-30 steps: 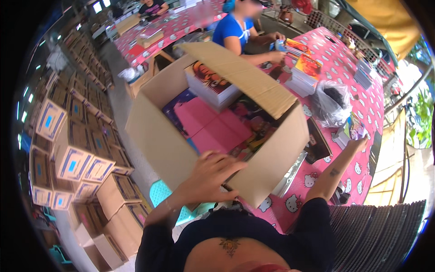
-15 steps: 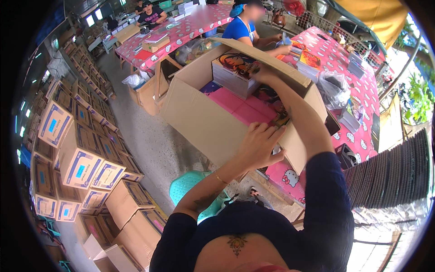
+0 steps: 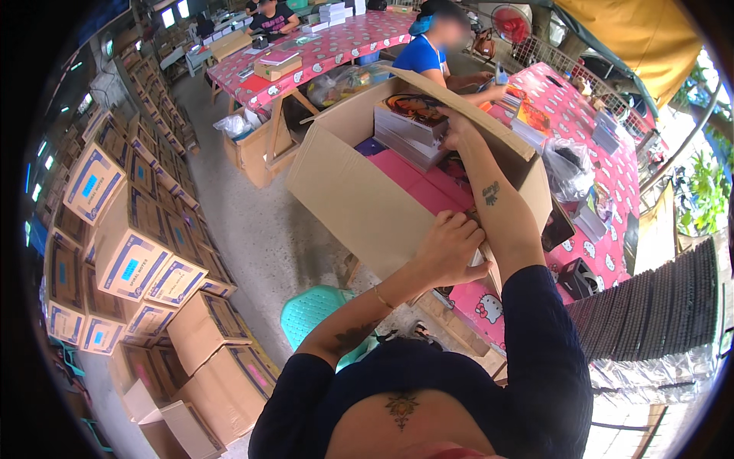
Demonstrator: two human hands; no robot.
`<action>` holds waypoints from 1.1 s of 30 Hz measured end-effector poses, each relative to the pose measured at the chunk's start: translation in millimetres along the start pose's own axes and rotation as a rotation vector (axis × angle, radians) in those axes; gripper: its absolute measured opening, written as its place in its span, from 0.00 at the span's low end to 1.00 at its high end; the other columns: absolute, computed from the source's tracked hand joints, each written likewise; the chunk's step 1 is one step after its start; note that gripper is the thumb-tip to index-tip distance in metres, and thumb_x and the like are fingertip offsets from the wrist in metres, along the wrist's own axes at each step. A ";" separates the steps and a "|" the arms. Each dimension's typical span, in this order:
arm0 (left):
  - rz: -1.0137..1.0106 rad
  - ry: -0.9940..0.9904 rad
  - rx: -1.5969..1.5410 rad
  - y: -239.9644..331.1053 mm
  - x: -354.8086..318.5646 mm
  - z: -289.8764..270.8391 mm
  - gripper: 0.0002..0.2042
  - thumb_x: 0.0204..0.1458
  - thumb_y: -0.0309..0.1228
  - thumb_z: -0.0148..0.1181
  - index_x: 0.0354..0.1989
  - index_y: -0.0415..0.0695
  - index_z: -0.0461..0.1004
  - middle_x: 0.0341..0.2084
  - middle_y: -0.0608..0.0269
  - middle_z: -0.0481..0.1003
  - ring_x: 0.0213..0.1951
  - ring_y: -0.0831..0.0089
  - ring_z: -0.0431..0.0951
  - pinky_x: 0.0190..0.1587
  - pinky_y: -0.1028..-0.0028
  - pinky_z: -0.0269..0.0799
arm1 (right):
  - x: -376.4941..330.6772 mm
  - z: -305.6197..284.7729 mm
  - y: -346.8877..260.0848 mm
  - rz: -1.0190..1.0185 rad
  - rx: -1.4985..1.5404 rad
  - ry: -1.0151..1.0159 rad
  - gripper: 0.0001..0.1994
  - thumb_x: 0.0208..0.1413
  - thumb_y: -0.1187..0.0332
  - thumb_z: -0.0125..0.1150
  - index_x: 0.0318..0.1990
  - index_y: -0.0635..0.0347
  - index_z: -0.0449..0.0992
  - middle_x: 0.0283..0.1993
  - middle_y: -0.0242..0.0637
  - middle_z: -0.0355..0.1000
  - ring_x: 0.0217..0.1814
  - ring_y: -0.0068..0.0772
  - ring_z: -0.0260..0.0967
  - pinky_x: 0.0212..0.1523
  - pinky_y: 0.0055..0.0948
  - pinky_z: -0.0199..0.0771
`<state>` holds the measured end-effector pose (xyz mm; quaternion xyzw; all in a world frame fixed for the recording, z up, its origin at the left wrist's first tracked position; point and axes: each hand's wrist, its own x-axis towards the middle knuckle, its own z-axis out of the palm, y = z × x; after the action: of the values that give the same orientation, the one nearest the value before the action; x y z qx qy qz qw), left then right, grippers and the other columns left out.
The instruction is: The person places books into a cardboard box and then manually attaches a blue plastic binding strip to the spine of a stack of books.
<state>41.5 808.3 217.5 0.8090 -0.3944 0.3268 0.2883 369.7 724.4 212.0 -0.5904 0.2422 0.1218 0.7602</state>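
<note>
Since half a second ago the open cardboard box [image 3: 367, 203] has tipped a little further toward me and my right arm has reached deeper into it; a second ago that arm was still out over the table to my right.

Head view: my left hand [image 3: 451, 249] is curled over the box's near rim, fingers hooked inside and thumb on the outer wall, gripping the cardboard. My right hand [image 3: 453, 122] is far inside, at the stack of flat printed packs [image 3: 413, 122] leaning against the back wall. Its fingers rest on the stack's edge, but I cannot tell whether they pinch a pack or just press on it. Pink packs [image 3: 420, 180] line the bottom. The box sits on the edge of the pink patterned table [image 3: 589, 252], its far flap [image 3: 459, 96] standing open. A person in a blue shirt [image 3: 424, 55] works just beyond it, and a turquoise plastic stool [image 3: 321, 314] stands below.

What worries me, I think, is the tilt: only my left hand holds the box at the table edge, so a slipping grip could drop it onto the stool. The upright stack could also topple forward if my right hand lets go too soon.
</note>
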 end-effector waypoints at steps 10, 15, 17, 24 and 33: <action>-0.003 -0.004 0.046 3.6 0.8 -5.1 0.17 0.41 0.46 0.68 0.29 0.46 0.74 0.27 0.63 0.72 0.35 0.63 0.70 0.47 0.61 0.62 | 7.4 -15.9 30.7 0.010 0.338 0.035 0.36 0.48 0.48 0.73 0.60 0.50 0.64 0.56 0.43 0.62 0.55 0.43 0.65 0.45 0.50 0.73; 0.029 0.033 0.002 10.9 5.5 -1.1 0.17 0.40 0.45 0.69 0.29 0.46 0.74 0.28 0.63 0.72 0.35 0.63 0.71 0.46 0.61 0.63 | 26.2 -50.8 26.2 -0.141 0.361 -0.070 0.33 0.46 0.47 0.73 0.57 0.46 0.68 0.54 0.42 0.65 0.47 0.43 0.67 0.40 0.50 0.72; 0.031 0.038 -0.001 11.6 6.3 -0.4 0.16 0.39 0.44 0.69 0.29 0.46 0.74 0.28 0.63 0.72 0.35 0.63 0.71 0.46 0.61 0.63 | 27.8 -51.4 23.2 -0.103 0.265 -0.029 0.33 0.47 0.45 0.71 0.59 0.46 0.68 0.55 0.41 0.65 0.45 0.43 0.67 0.41 0.51 0.70; 0.017 0.047 -0.016 9.6 3.7 1.6 0.15 0.39 0.42 0.68 0.29 0.47 0.74 0.28 0.63 0.71 0.35 0.63 0.70 0.47 0.61 0.62 | 2.3 -31.8 26.5 -0.045 0.199 0.023 0.37 0.40 0.42 0.74 0.57 0.46 0.68 0.56 0.35 0.64 0.56 0.41 0.62 0.50 0.58 0.64; -0.001 0.043 -0.003 4.7 -0.9 -2.2 0.15 0.39 0.43 0.68 0.29 0.47 0.75 0.28 0.63 0.71 0.36 0.64 0.70 0.47 0.61 0.62 | -51.8 -7.3 16.5 0.080 0.222 0.119 0.42 0.36 0.44 0.79 0.59 0.47 0.67 0.59 0.38 0.60 0.57 0.44 0.61 0.48 0.55 0.67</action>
<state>36.5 807.8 219.2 0.8016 -0.3881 0.3433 0.2982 316.1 727.1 223.3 -0.4987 0.3222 0.0893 0.7997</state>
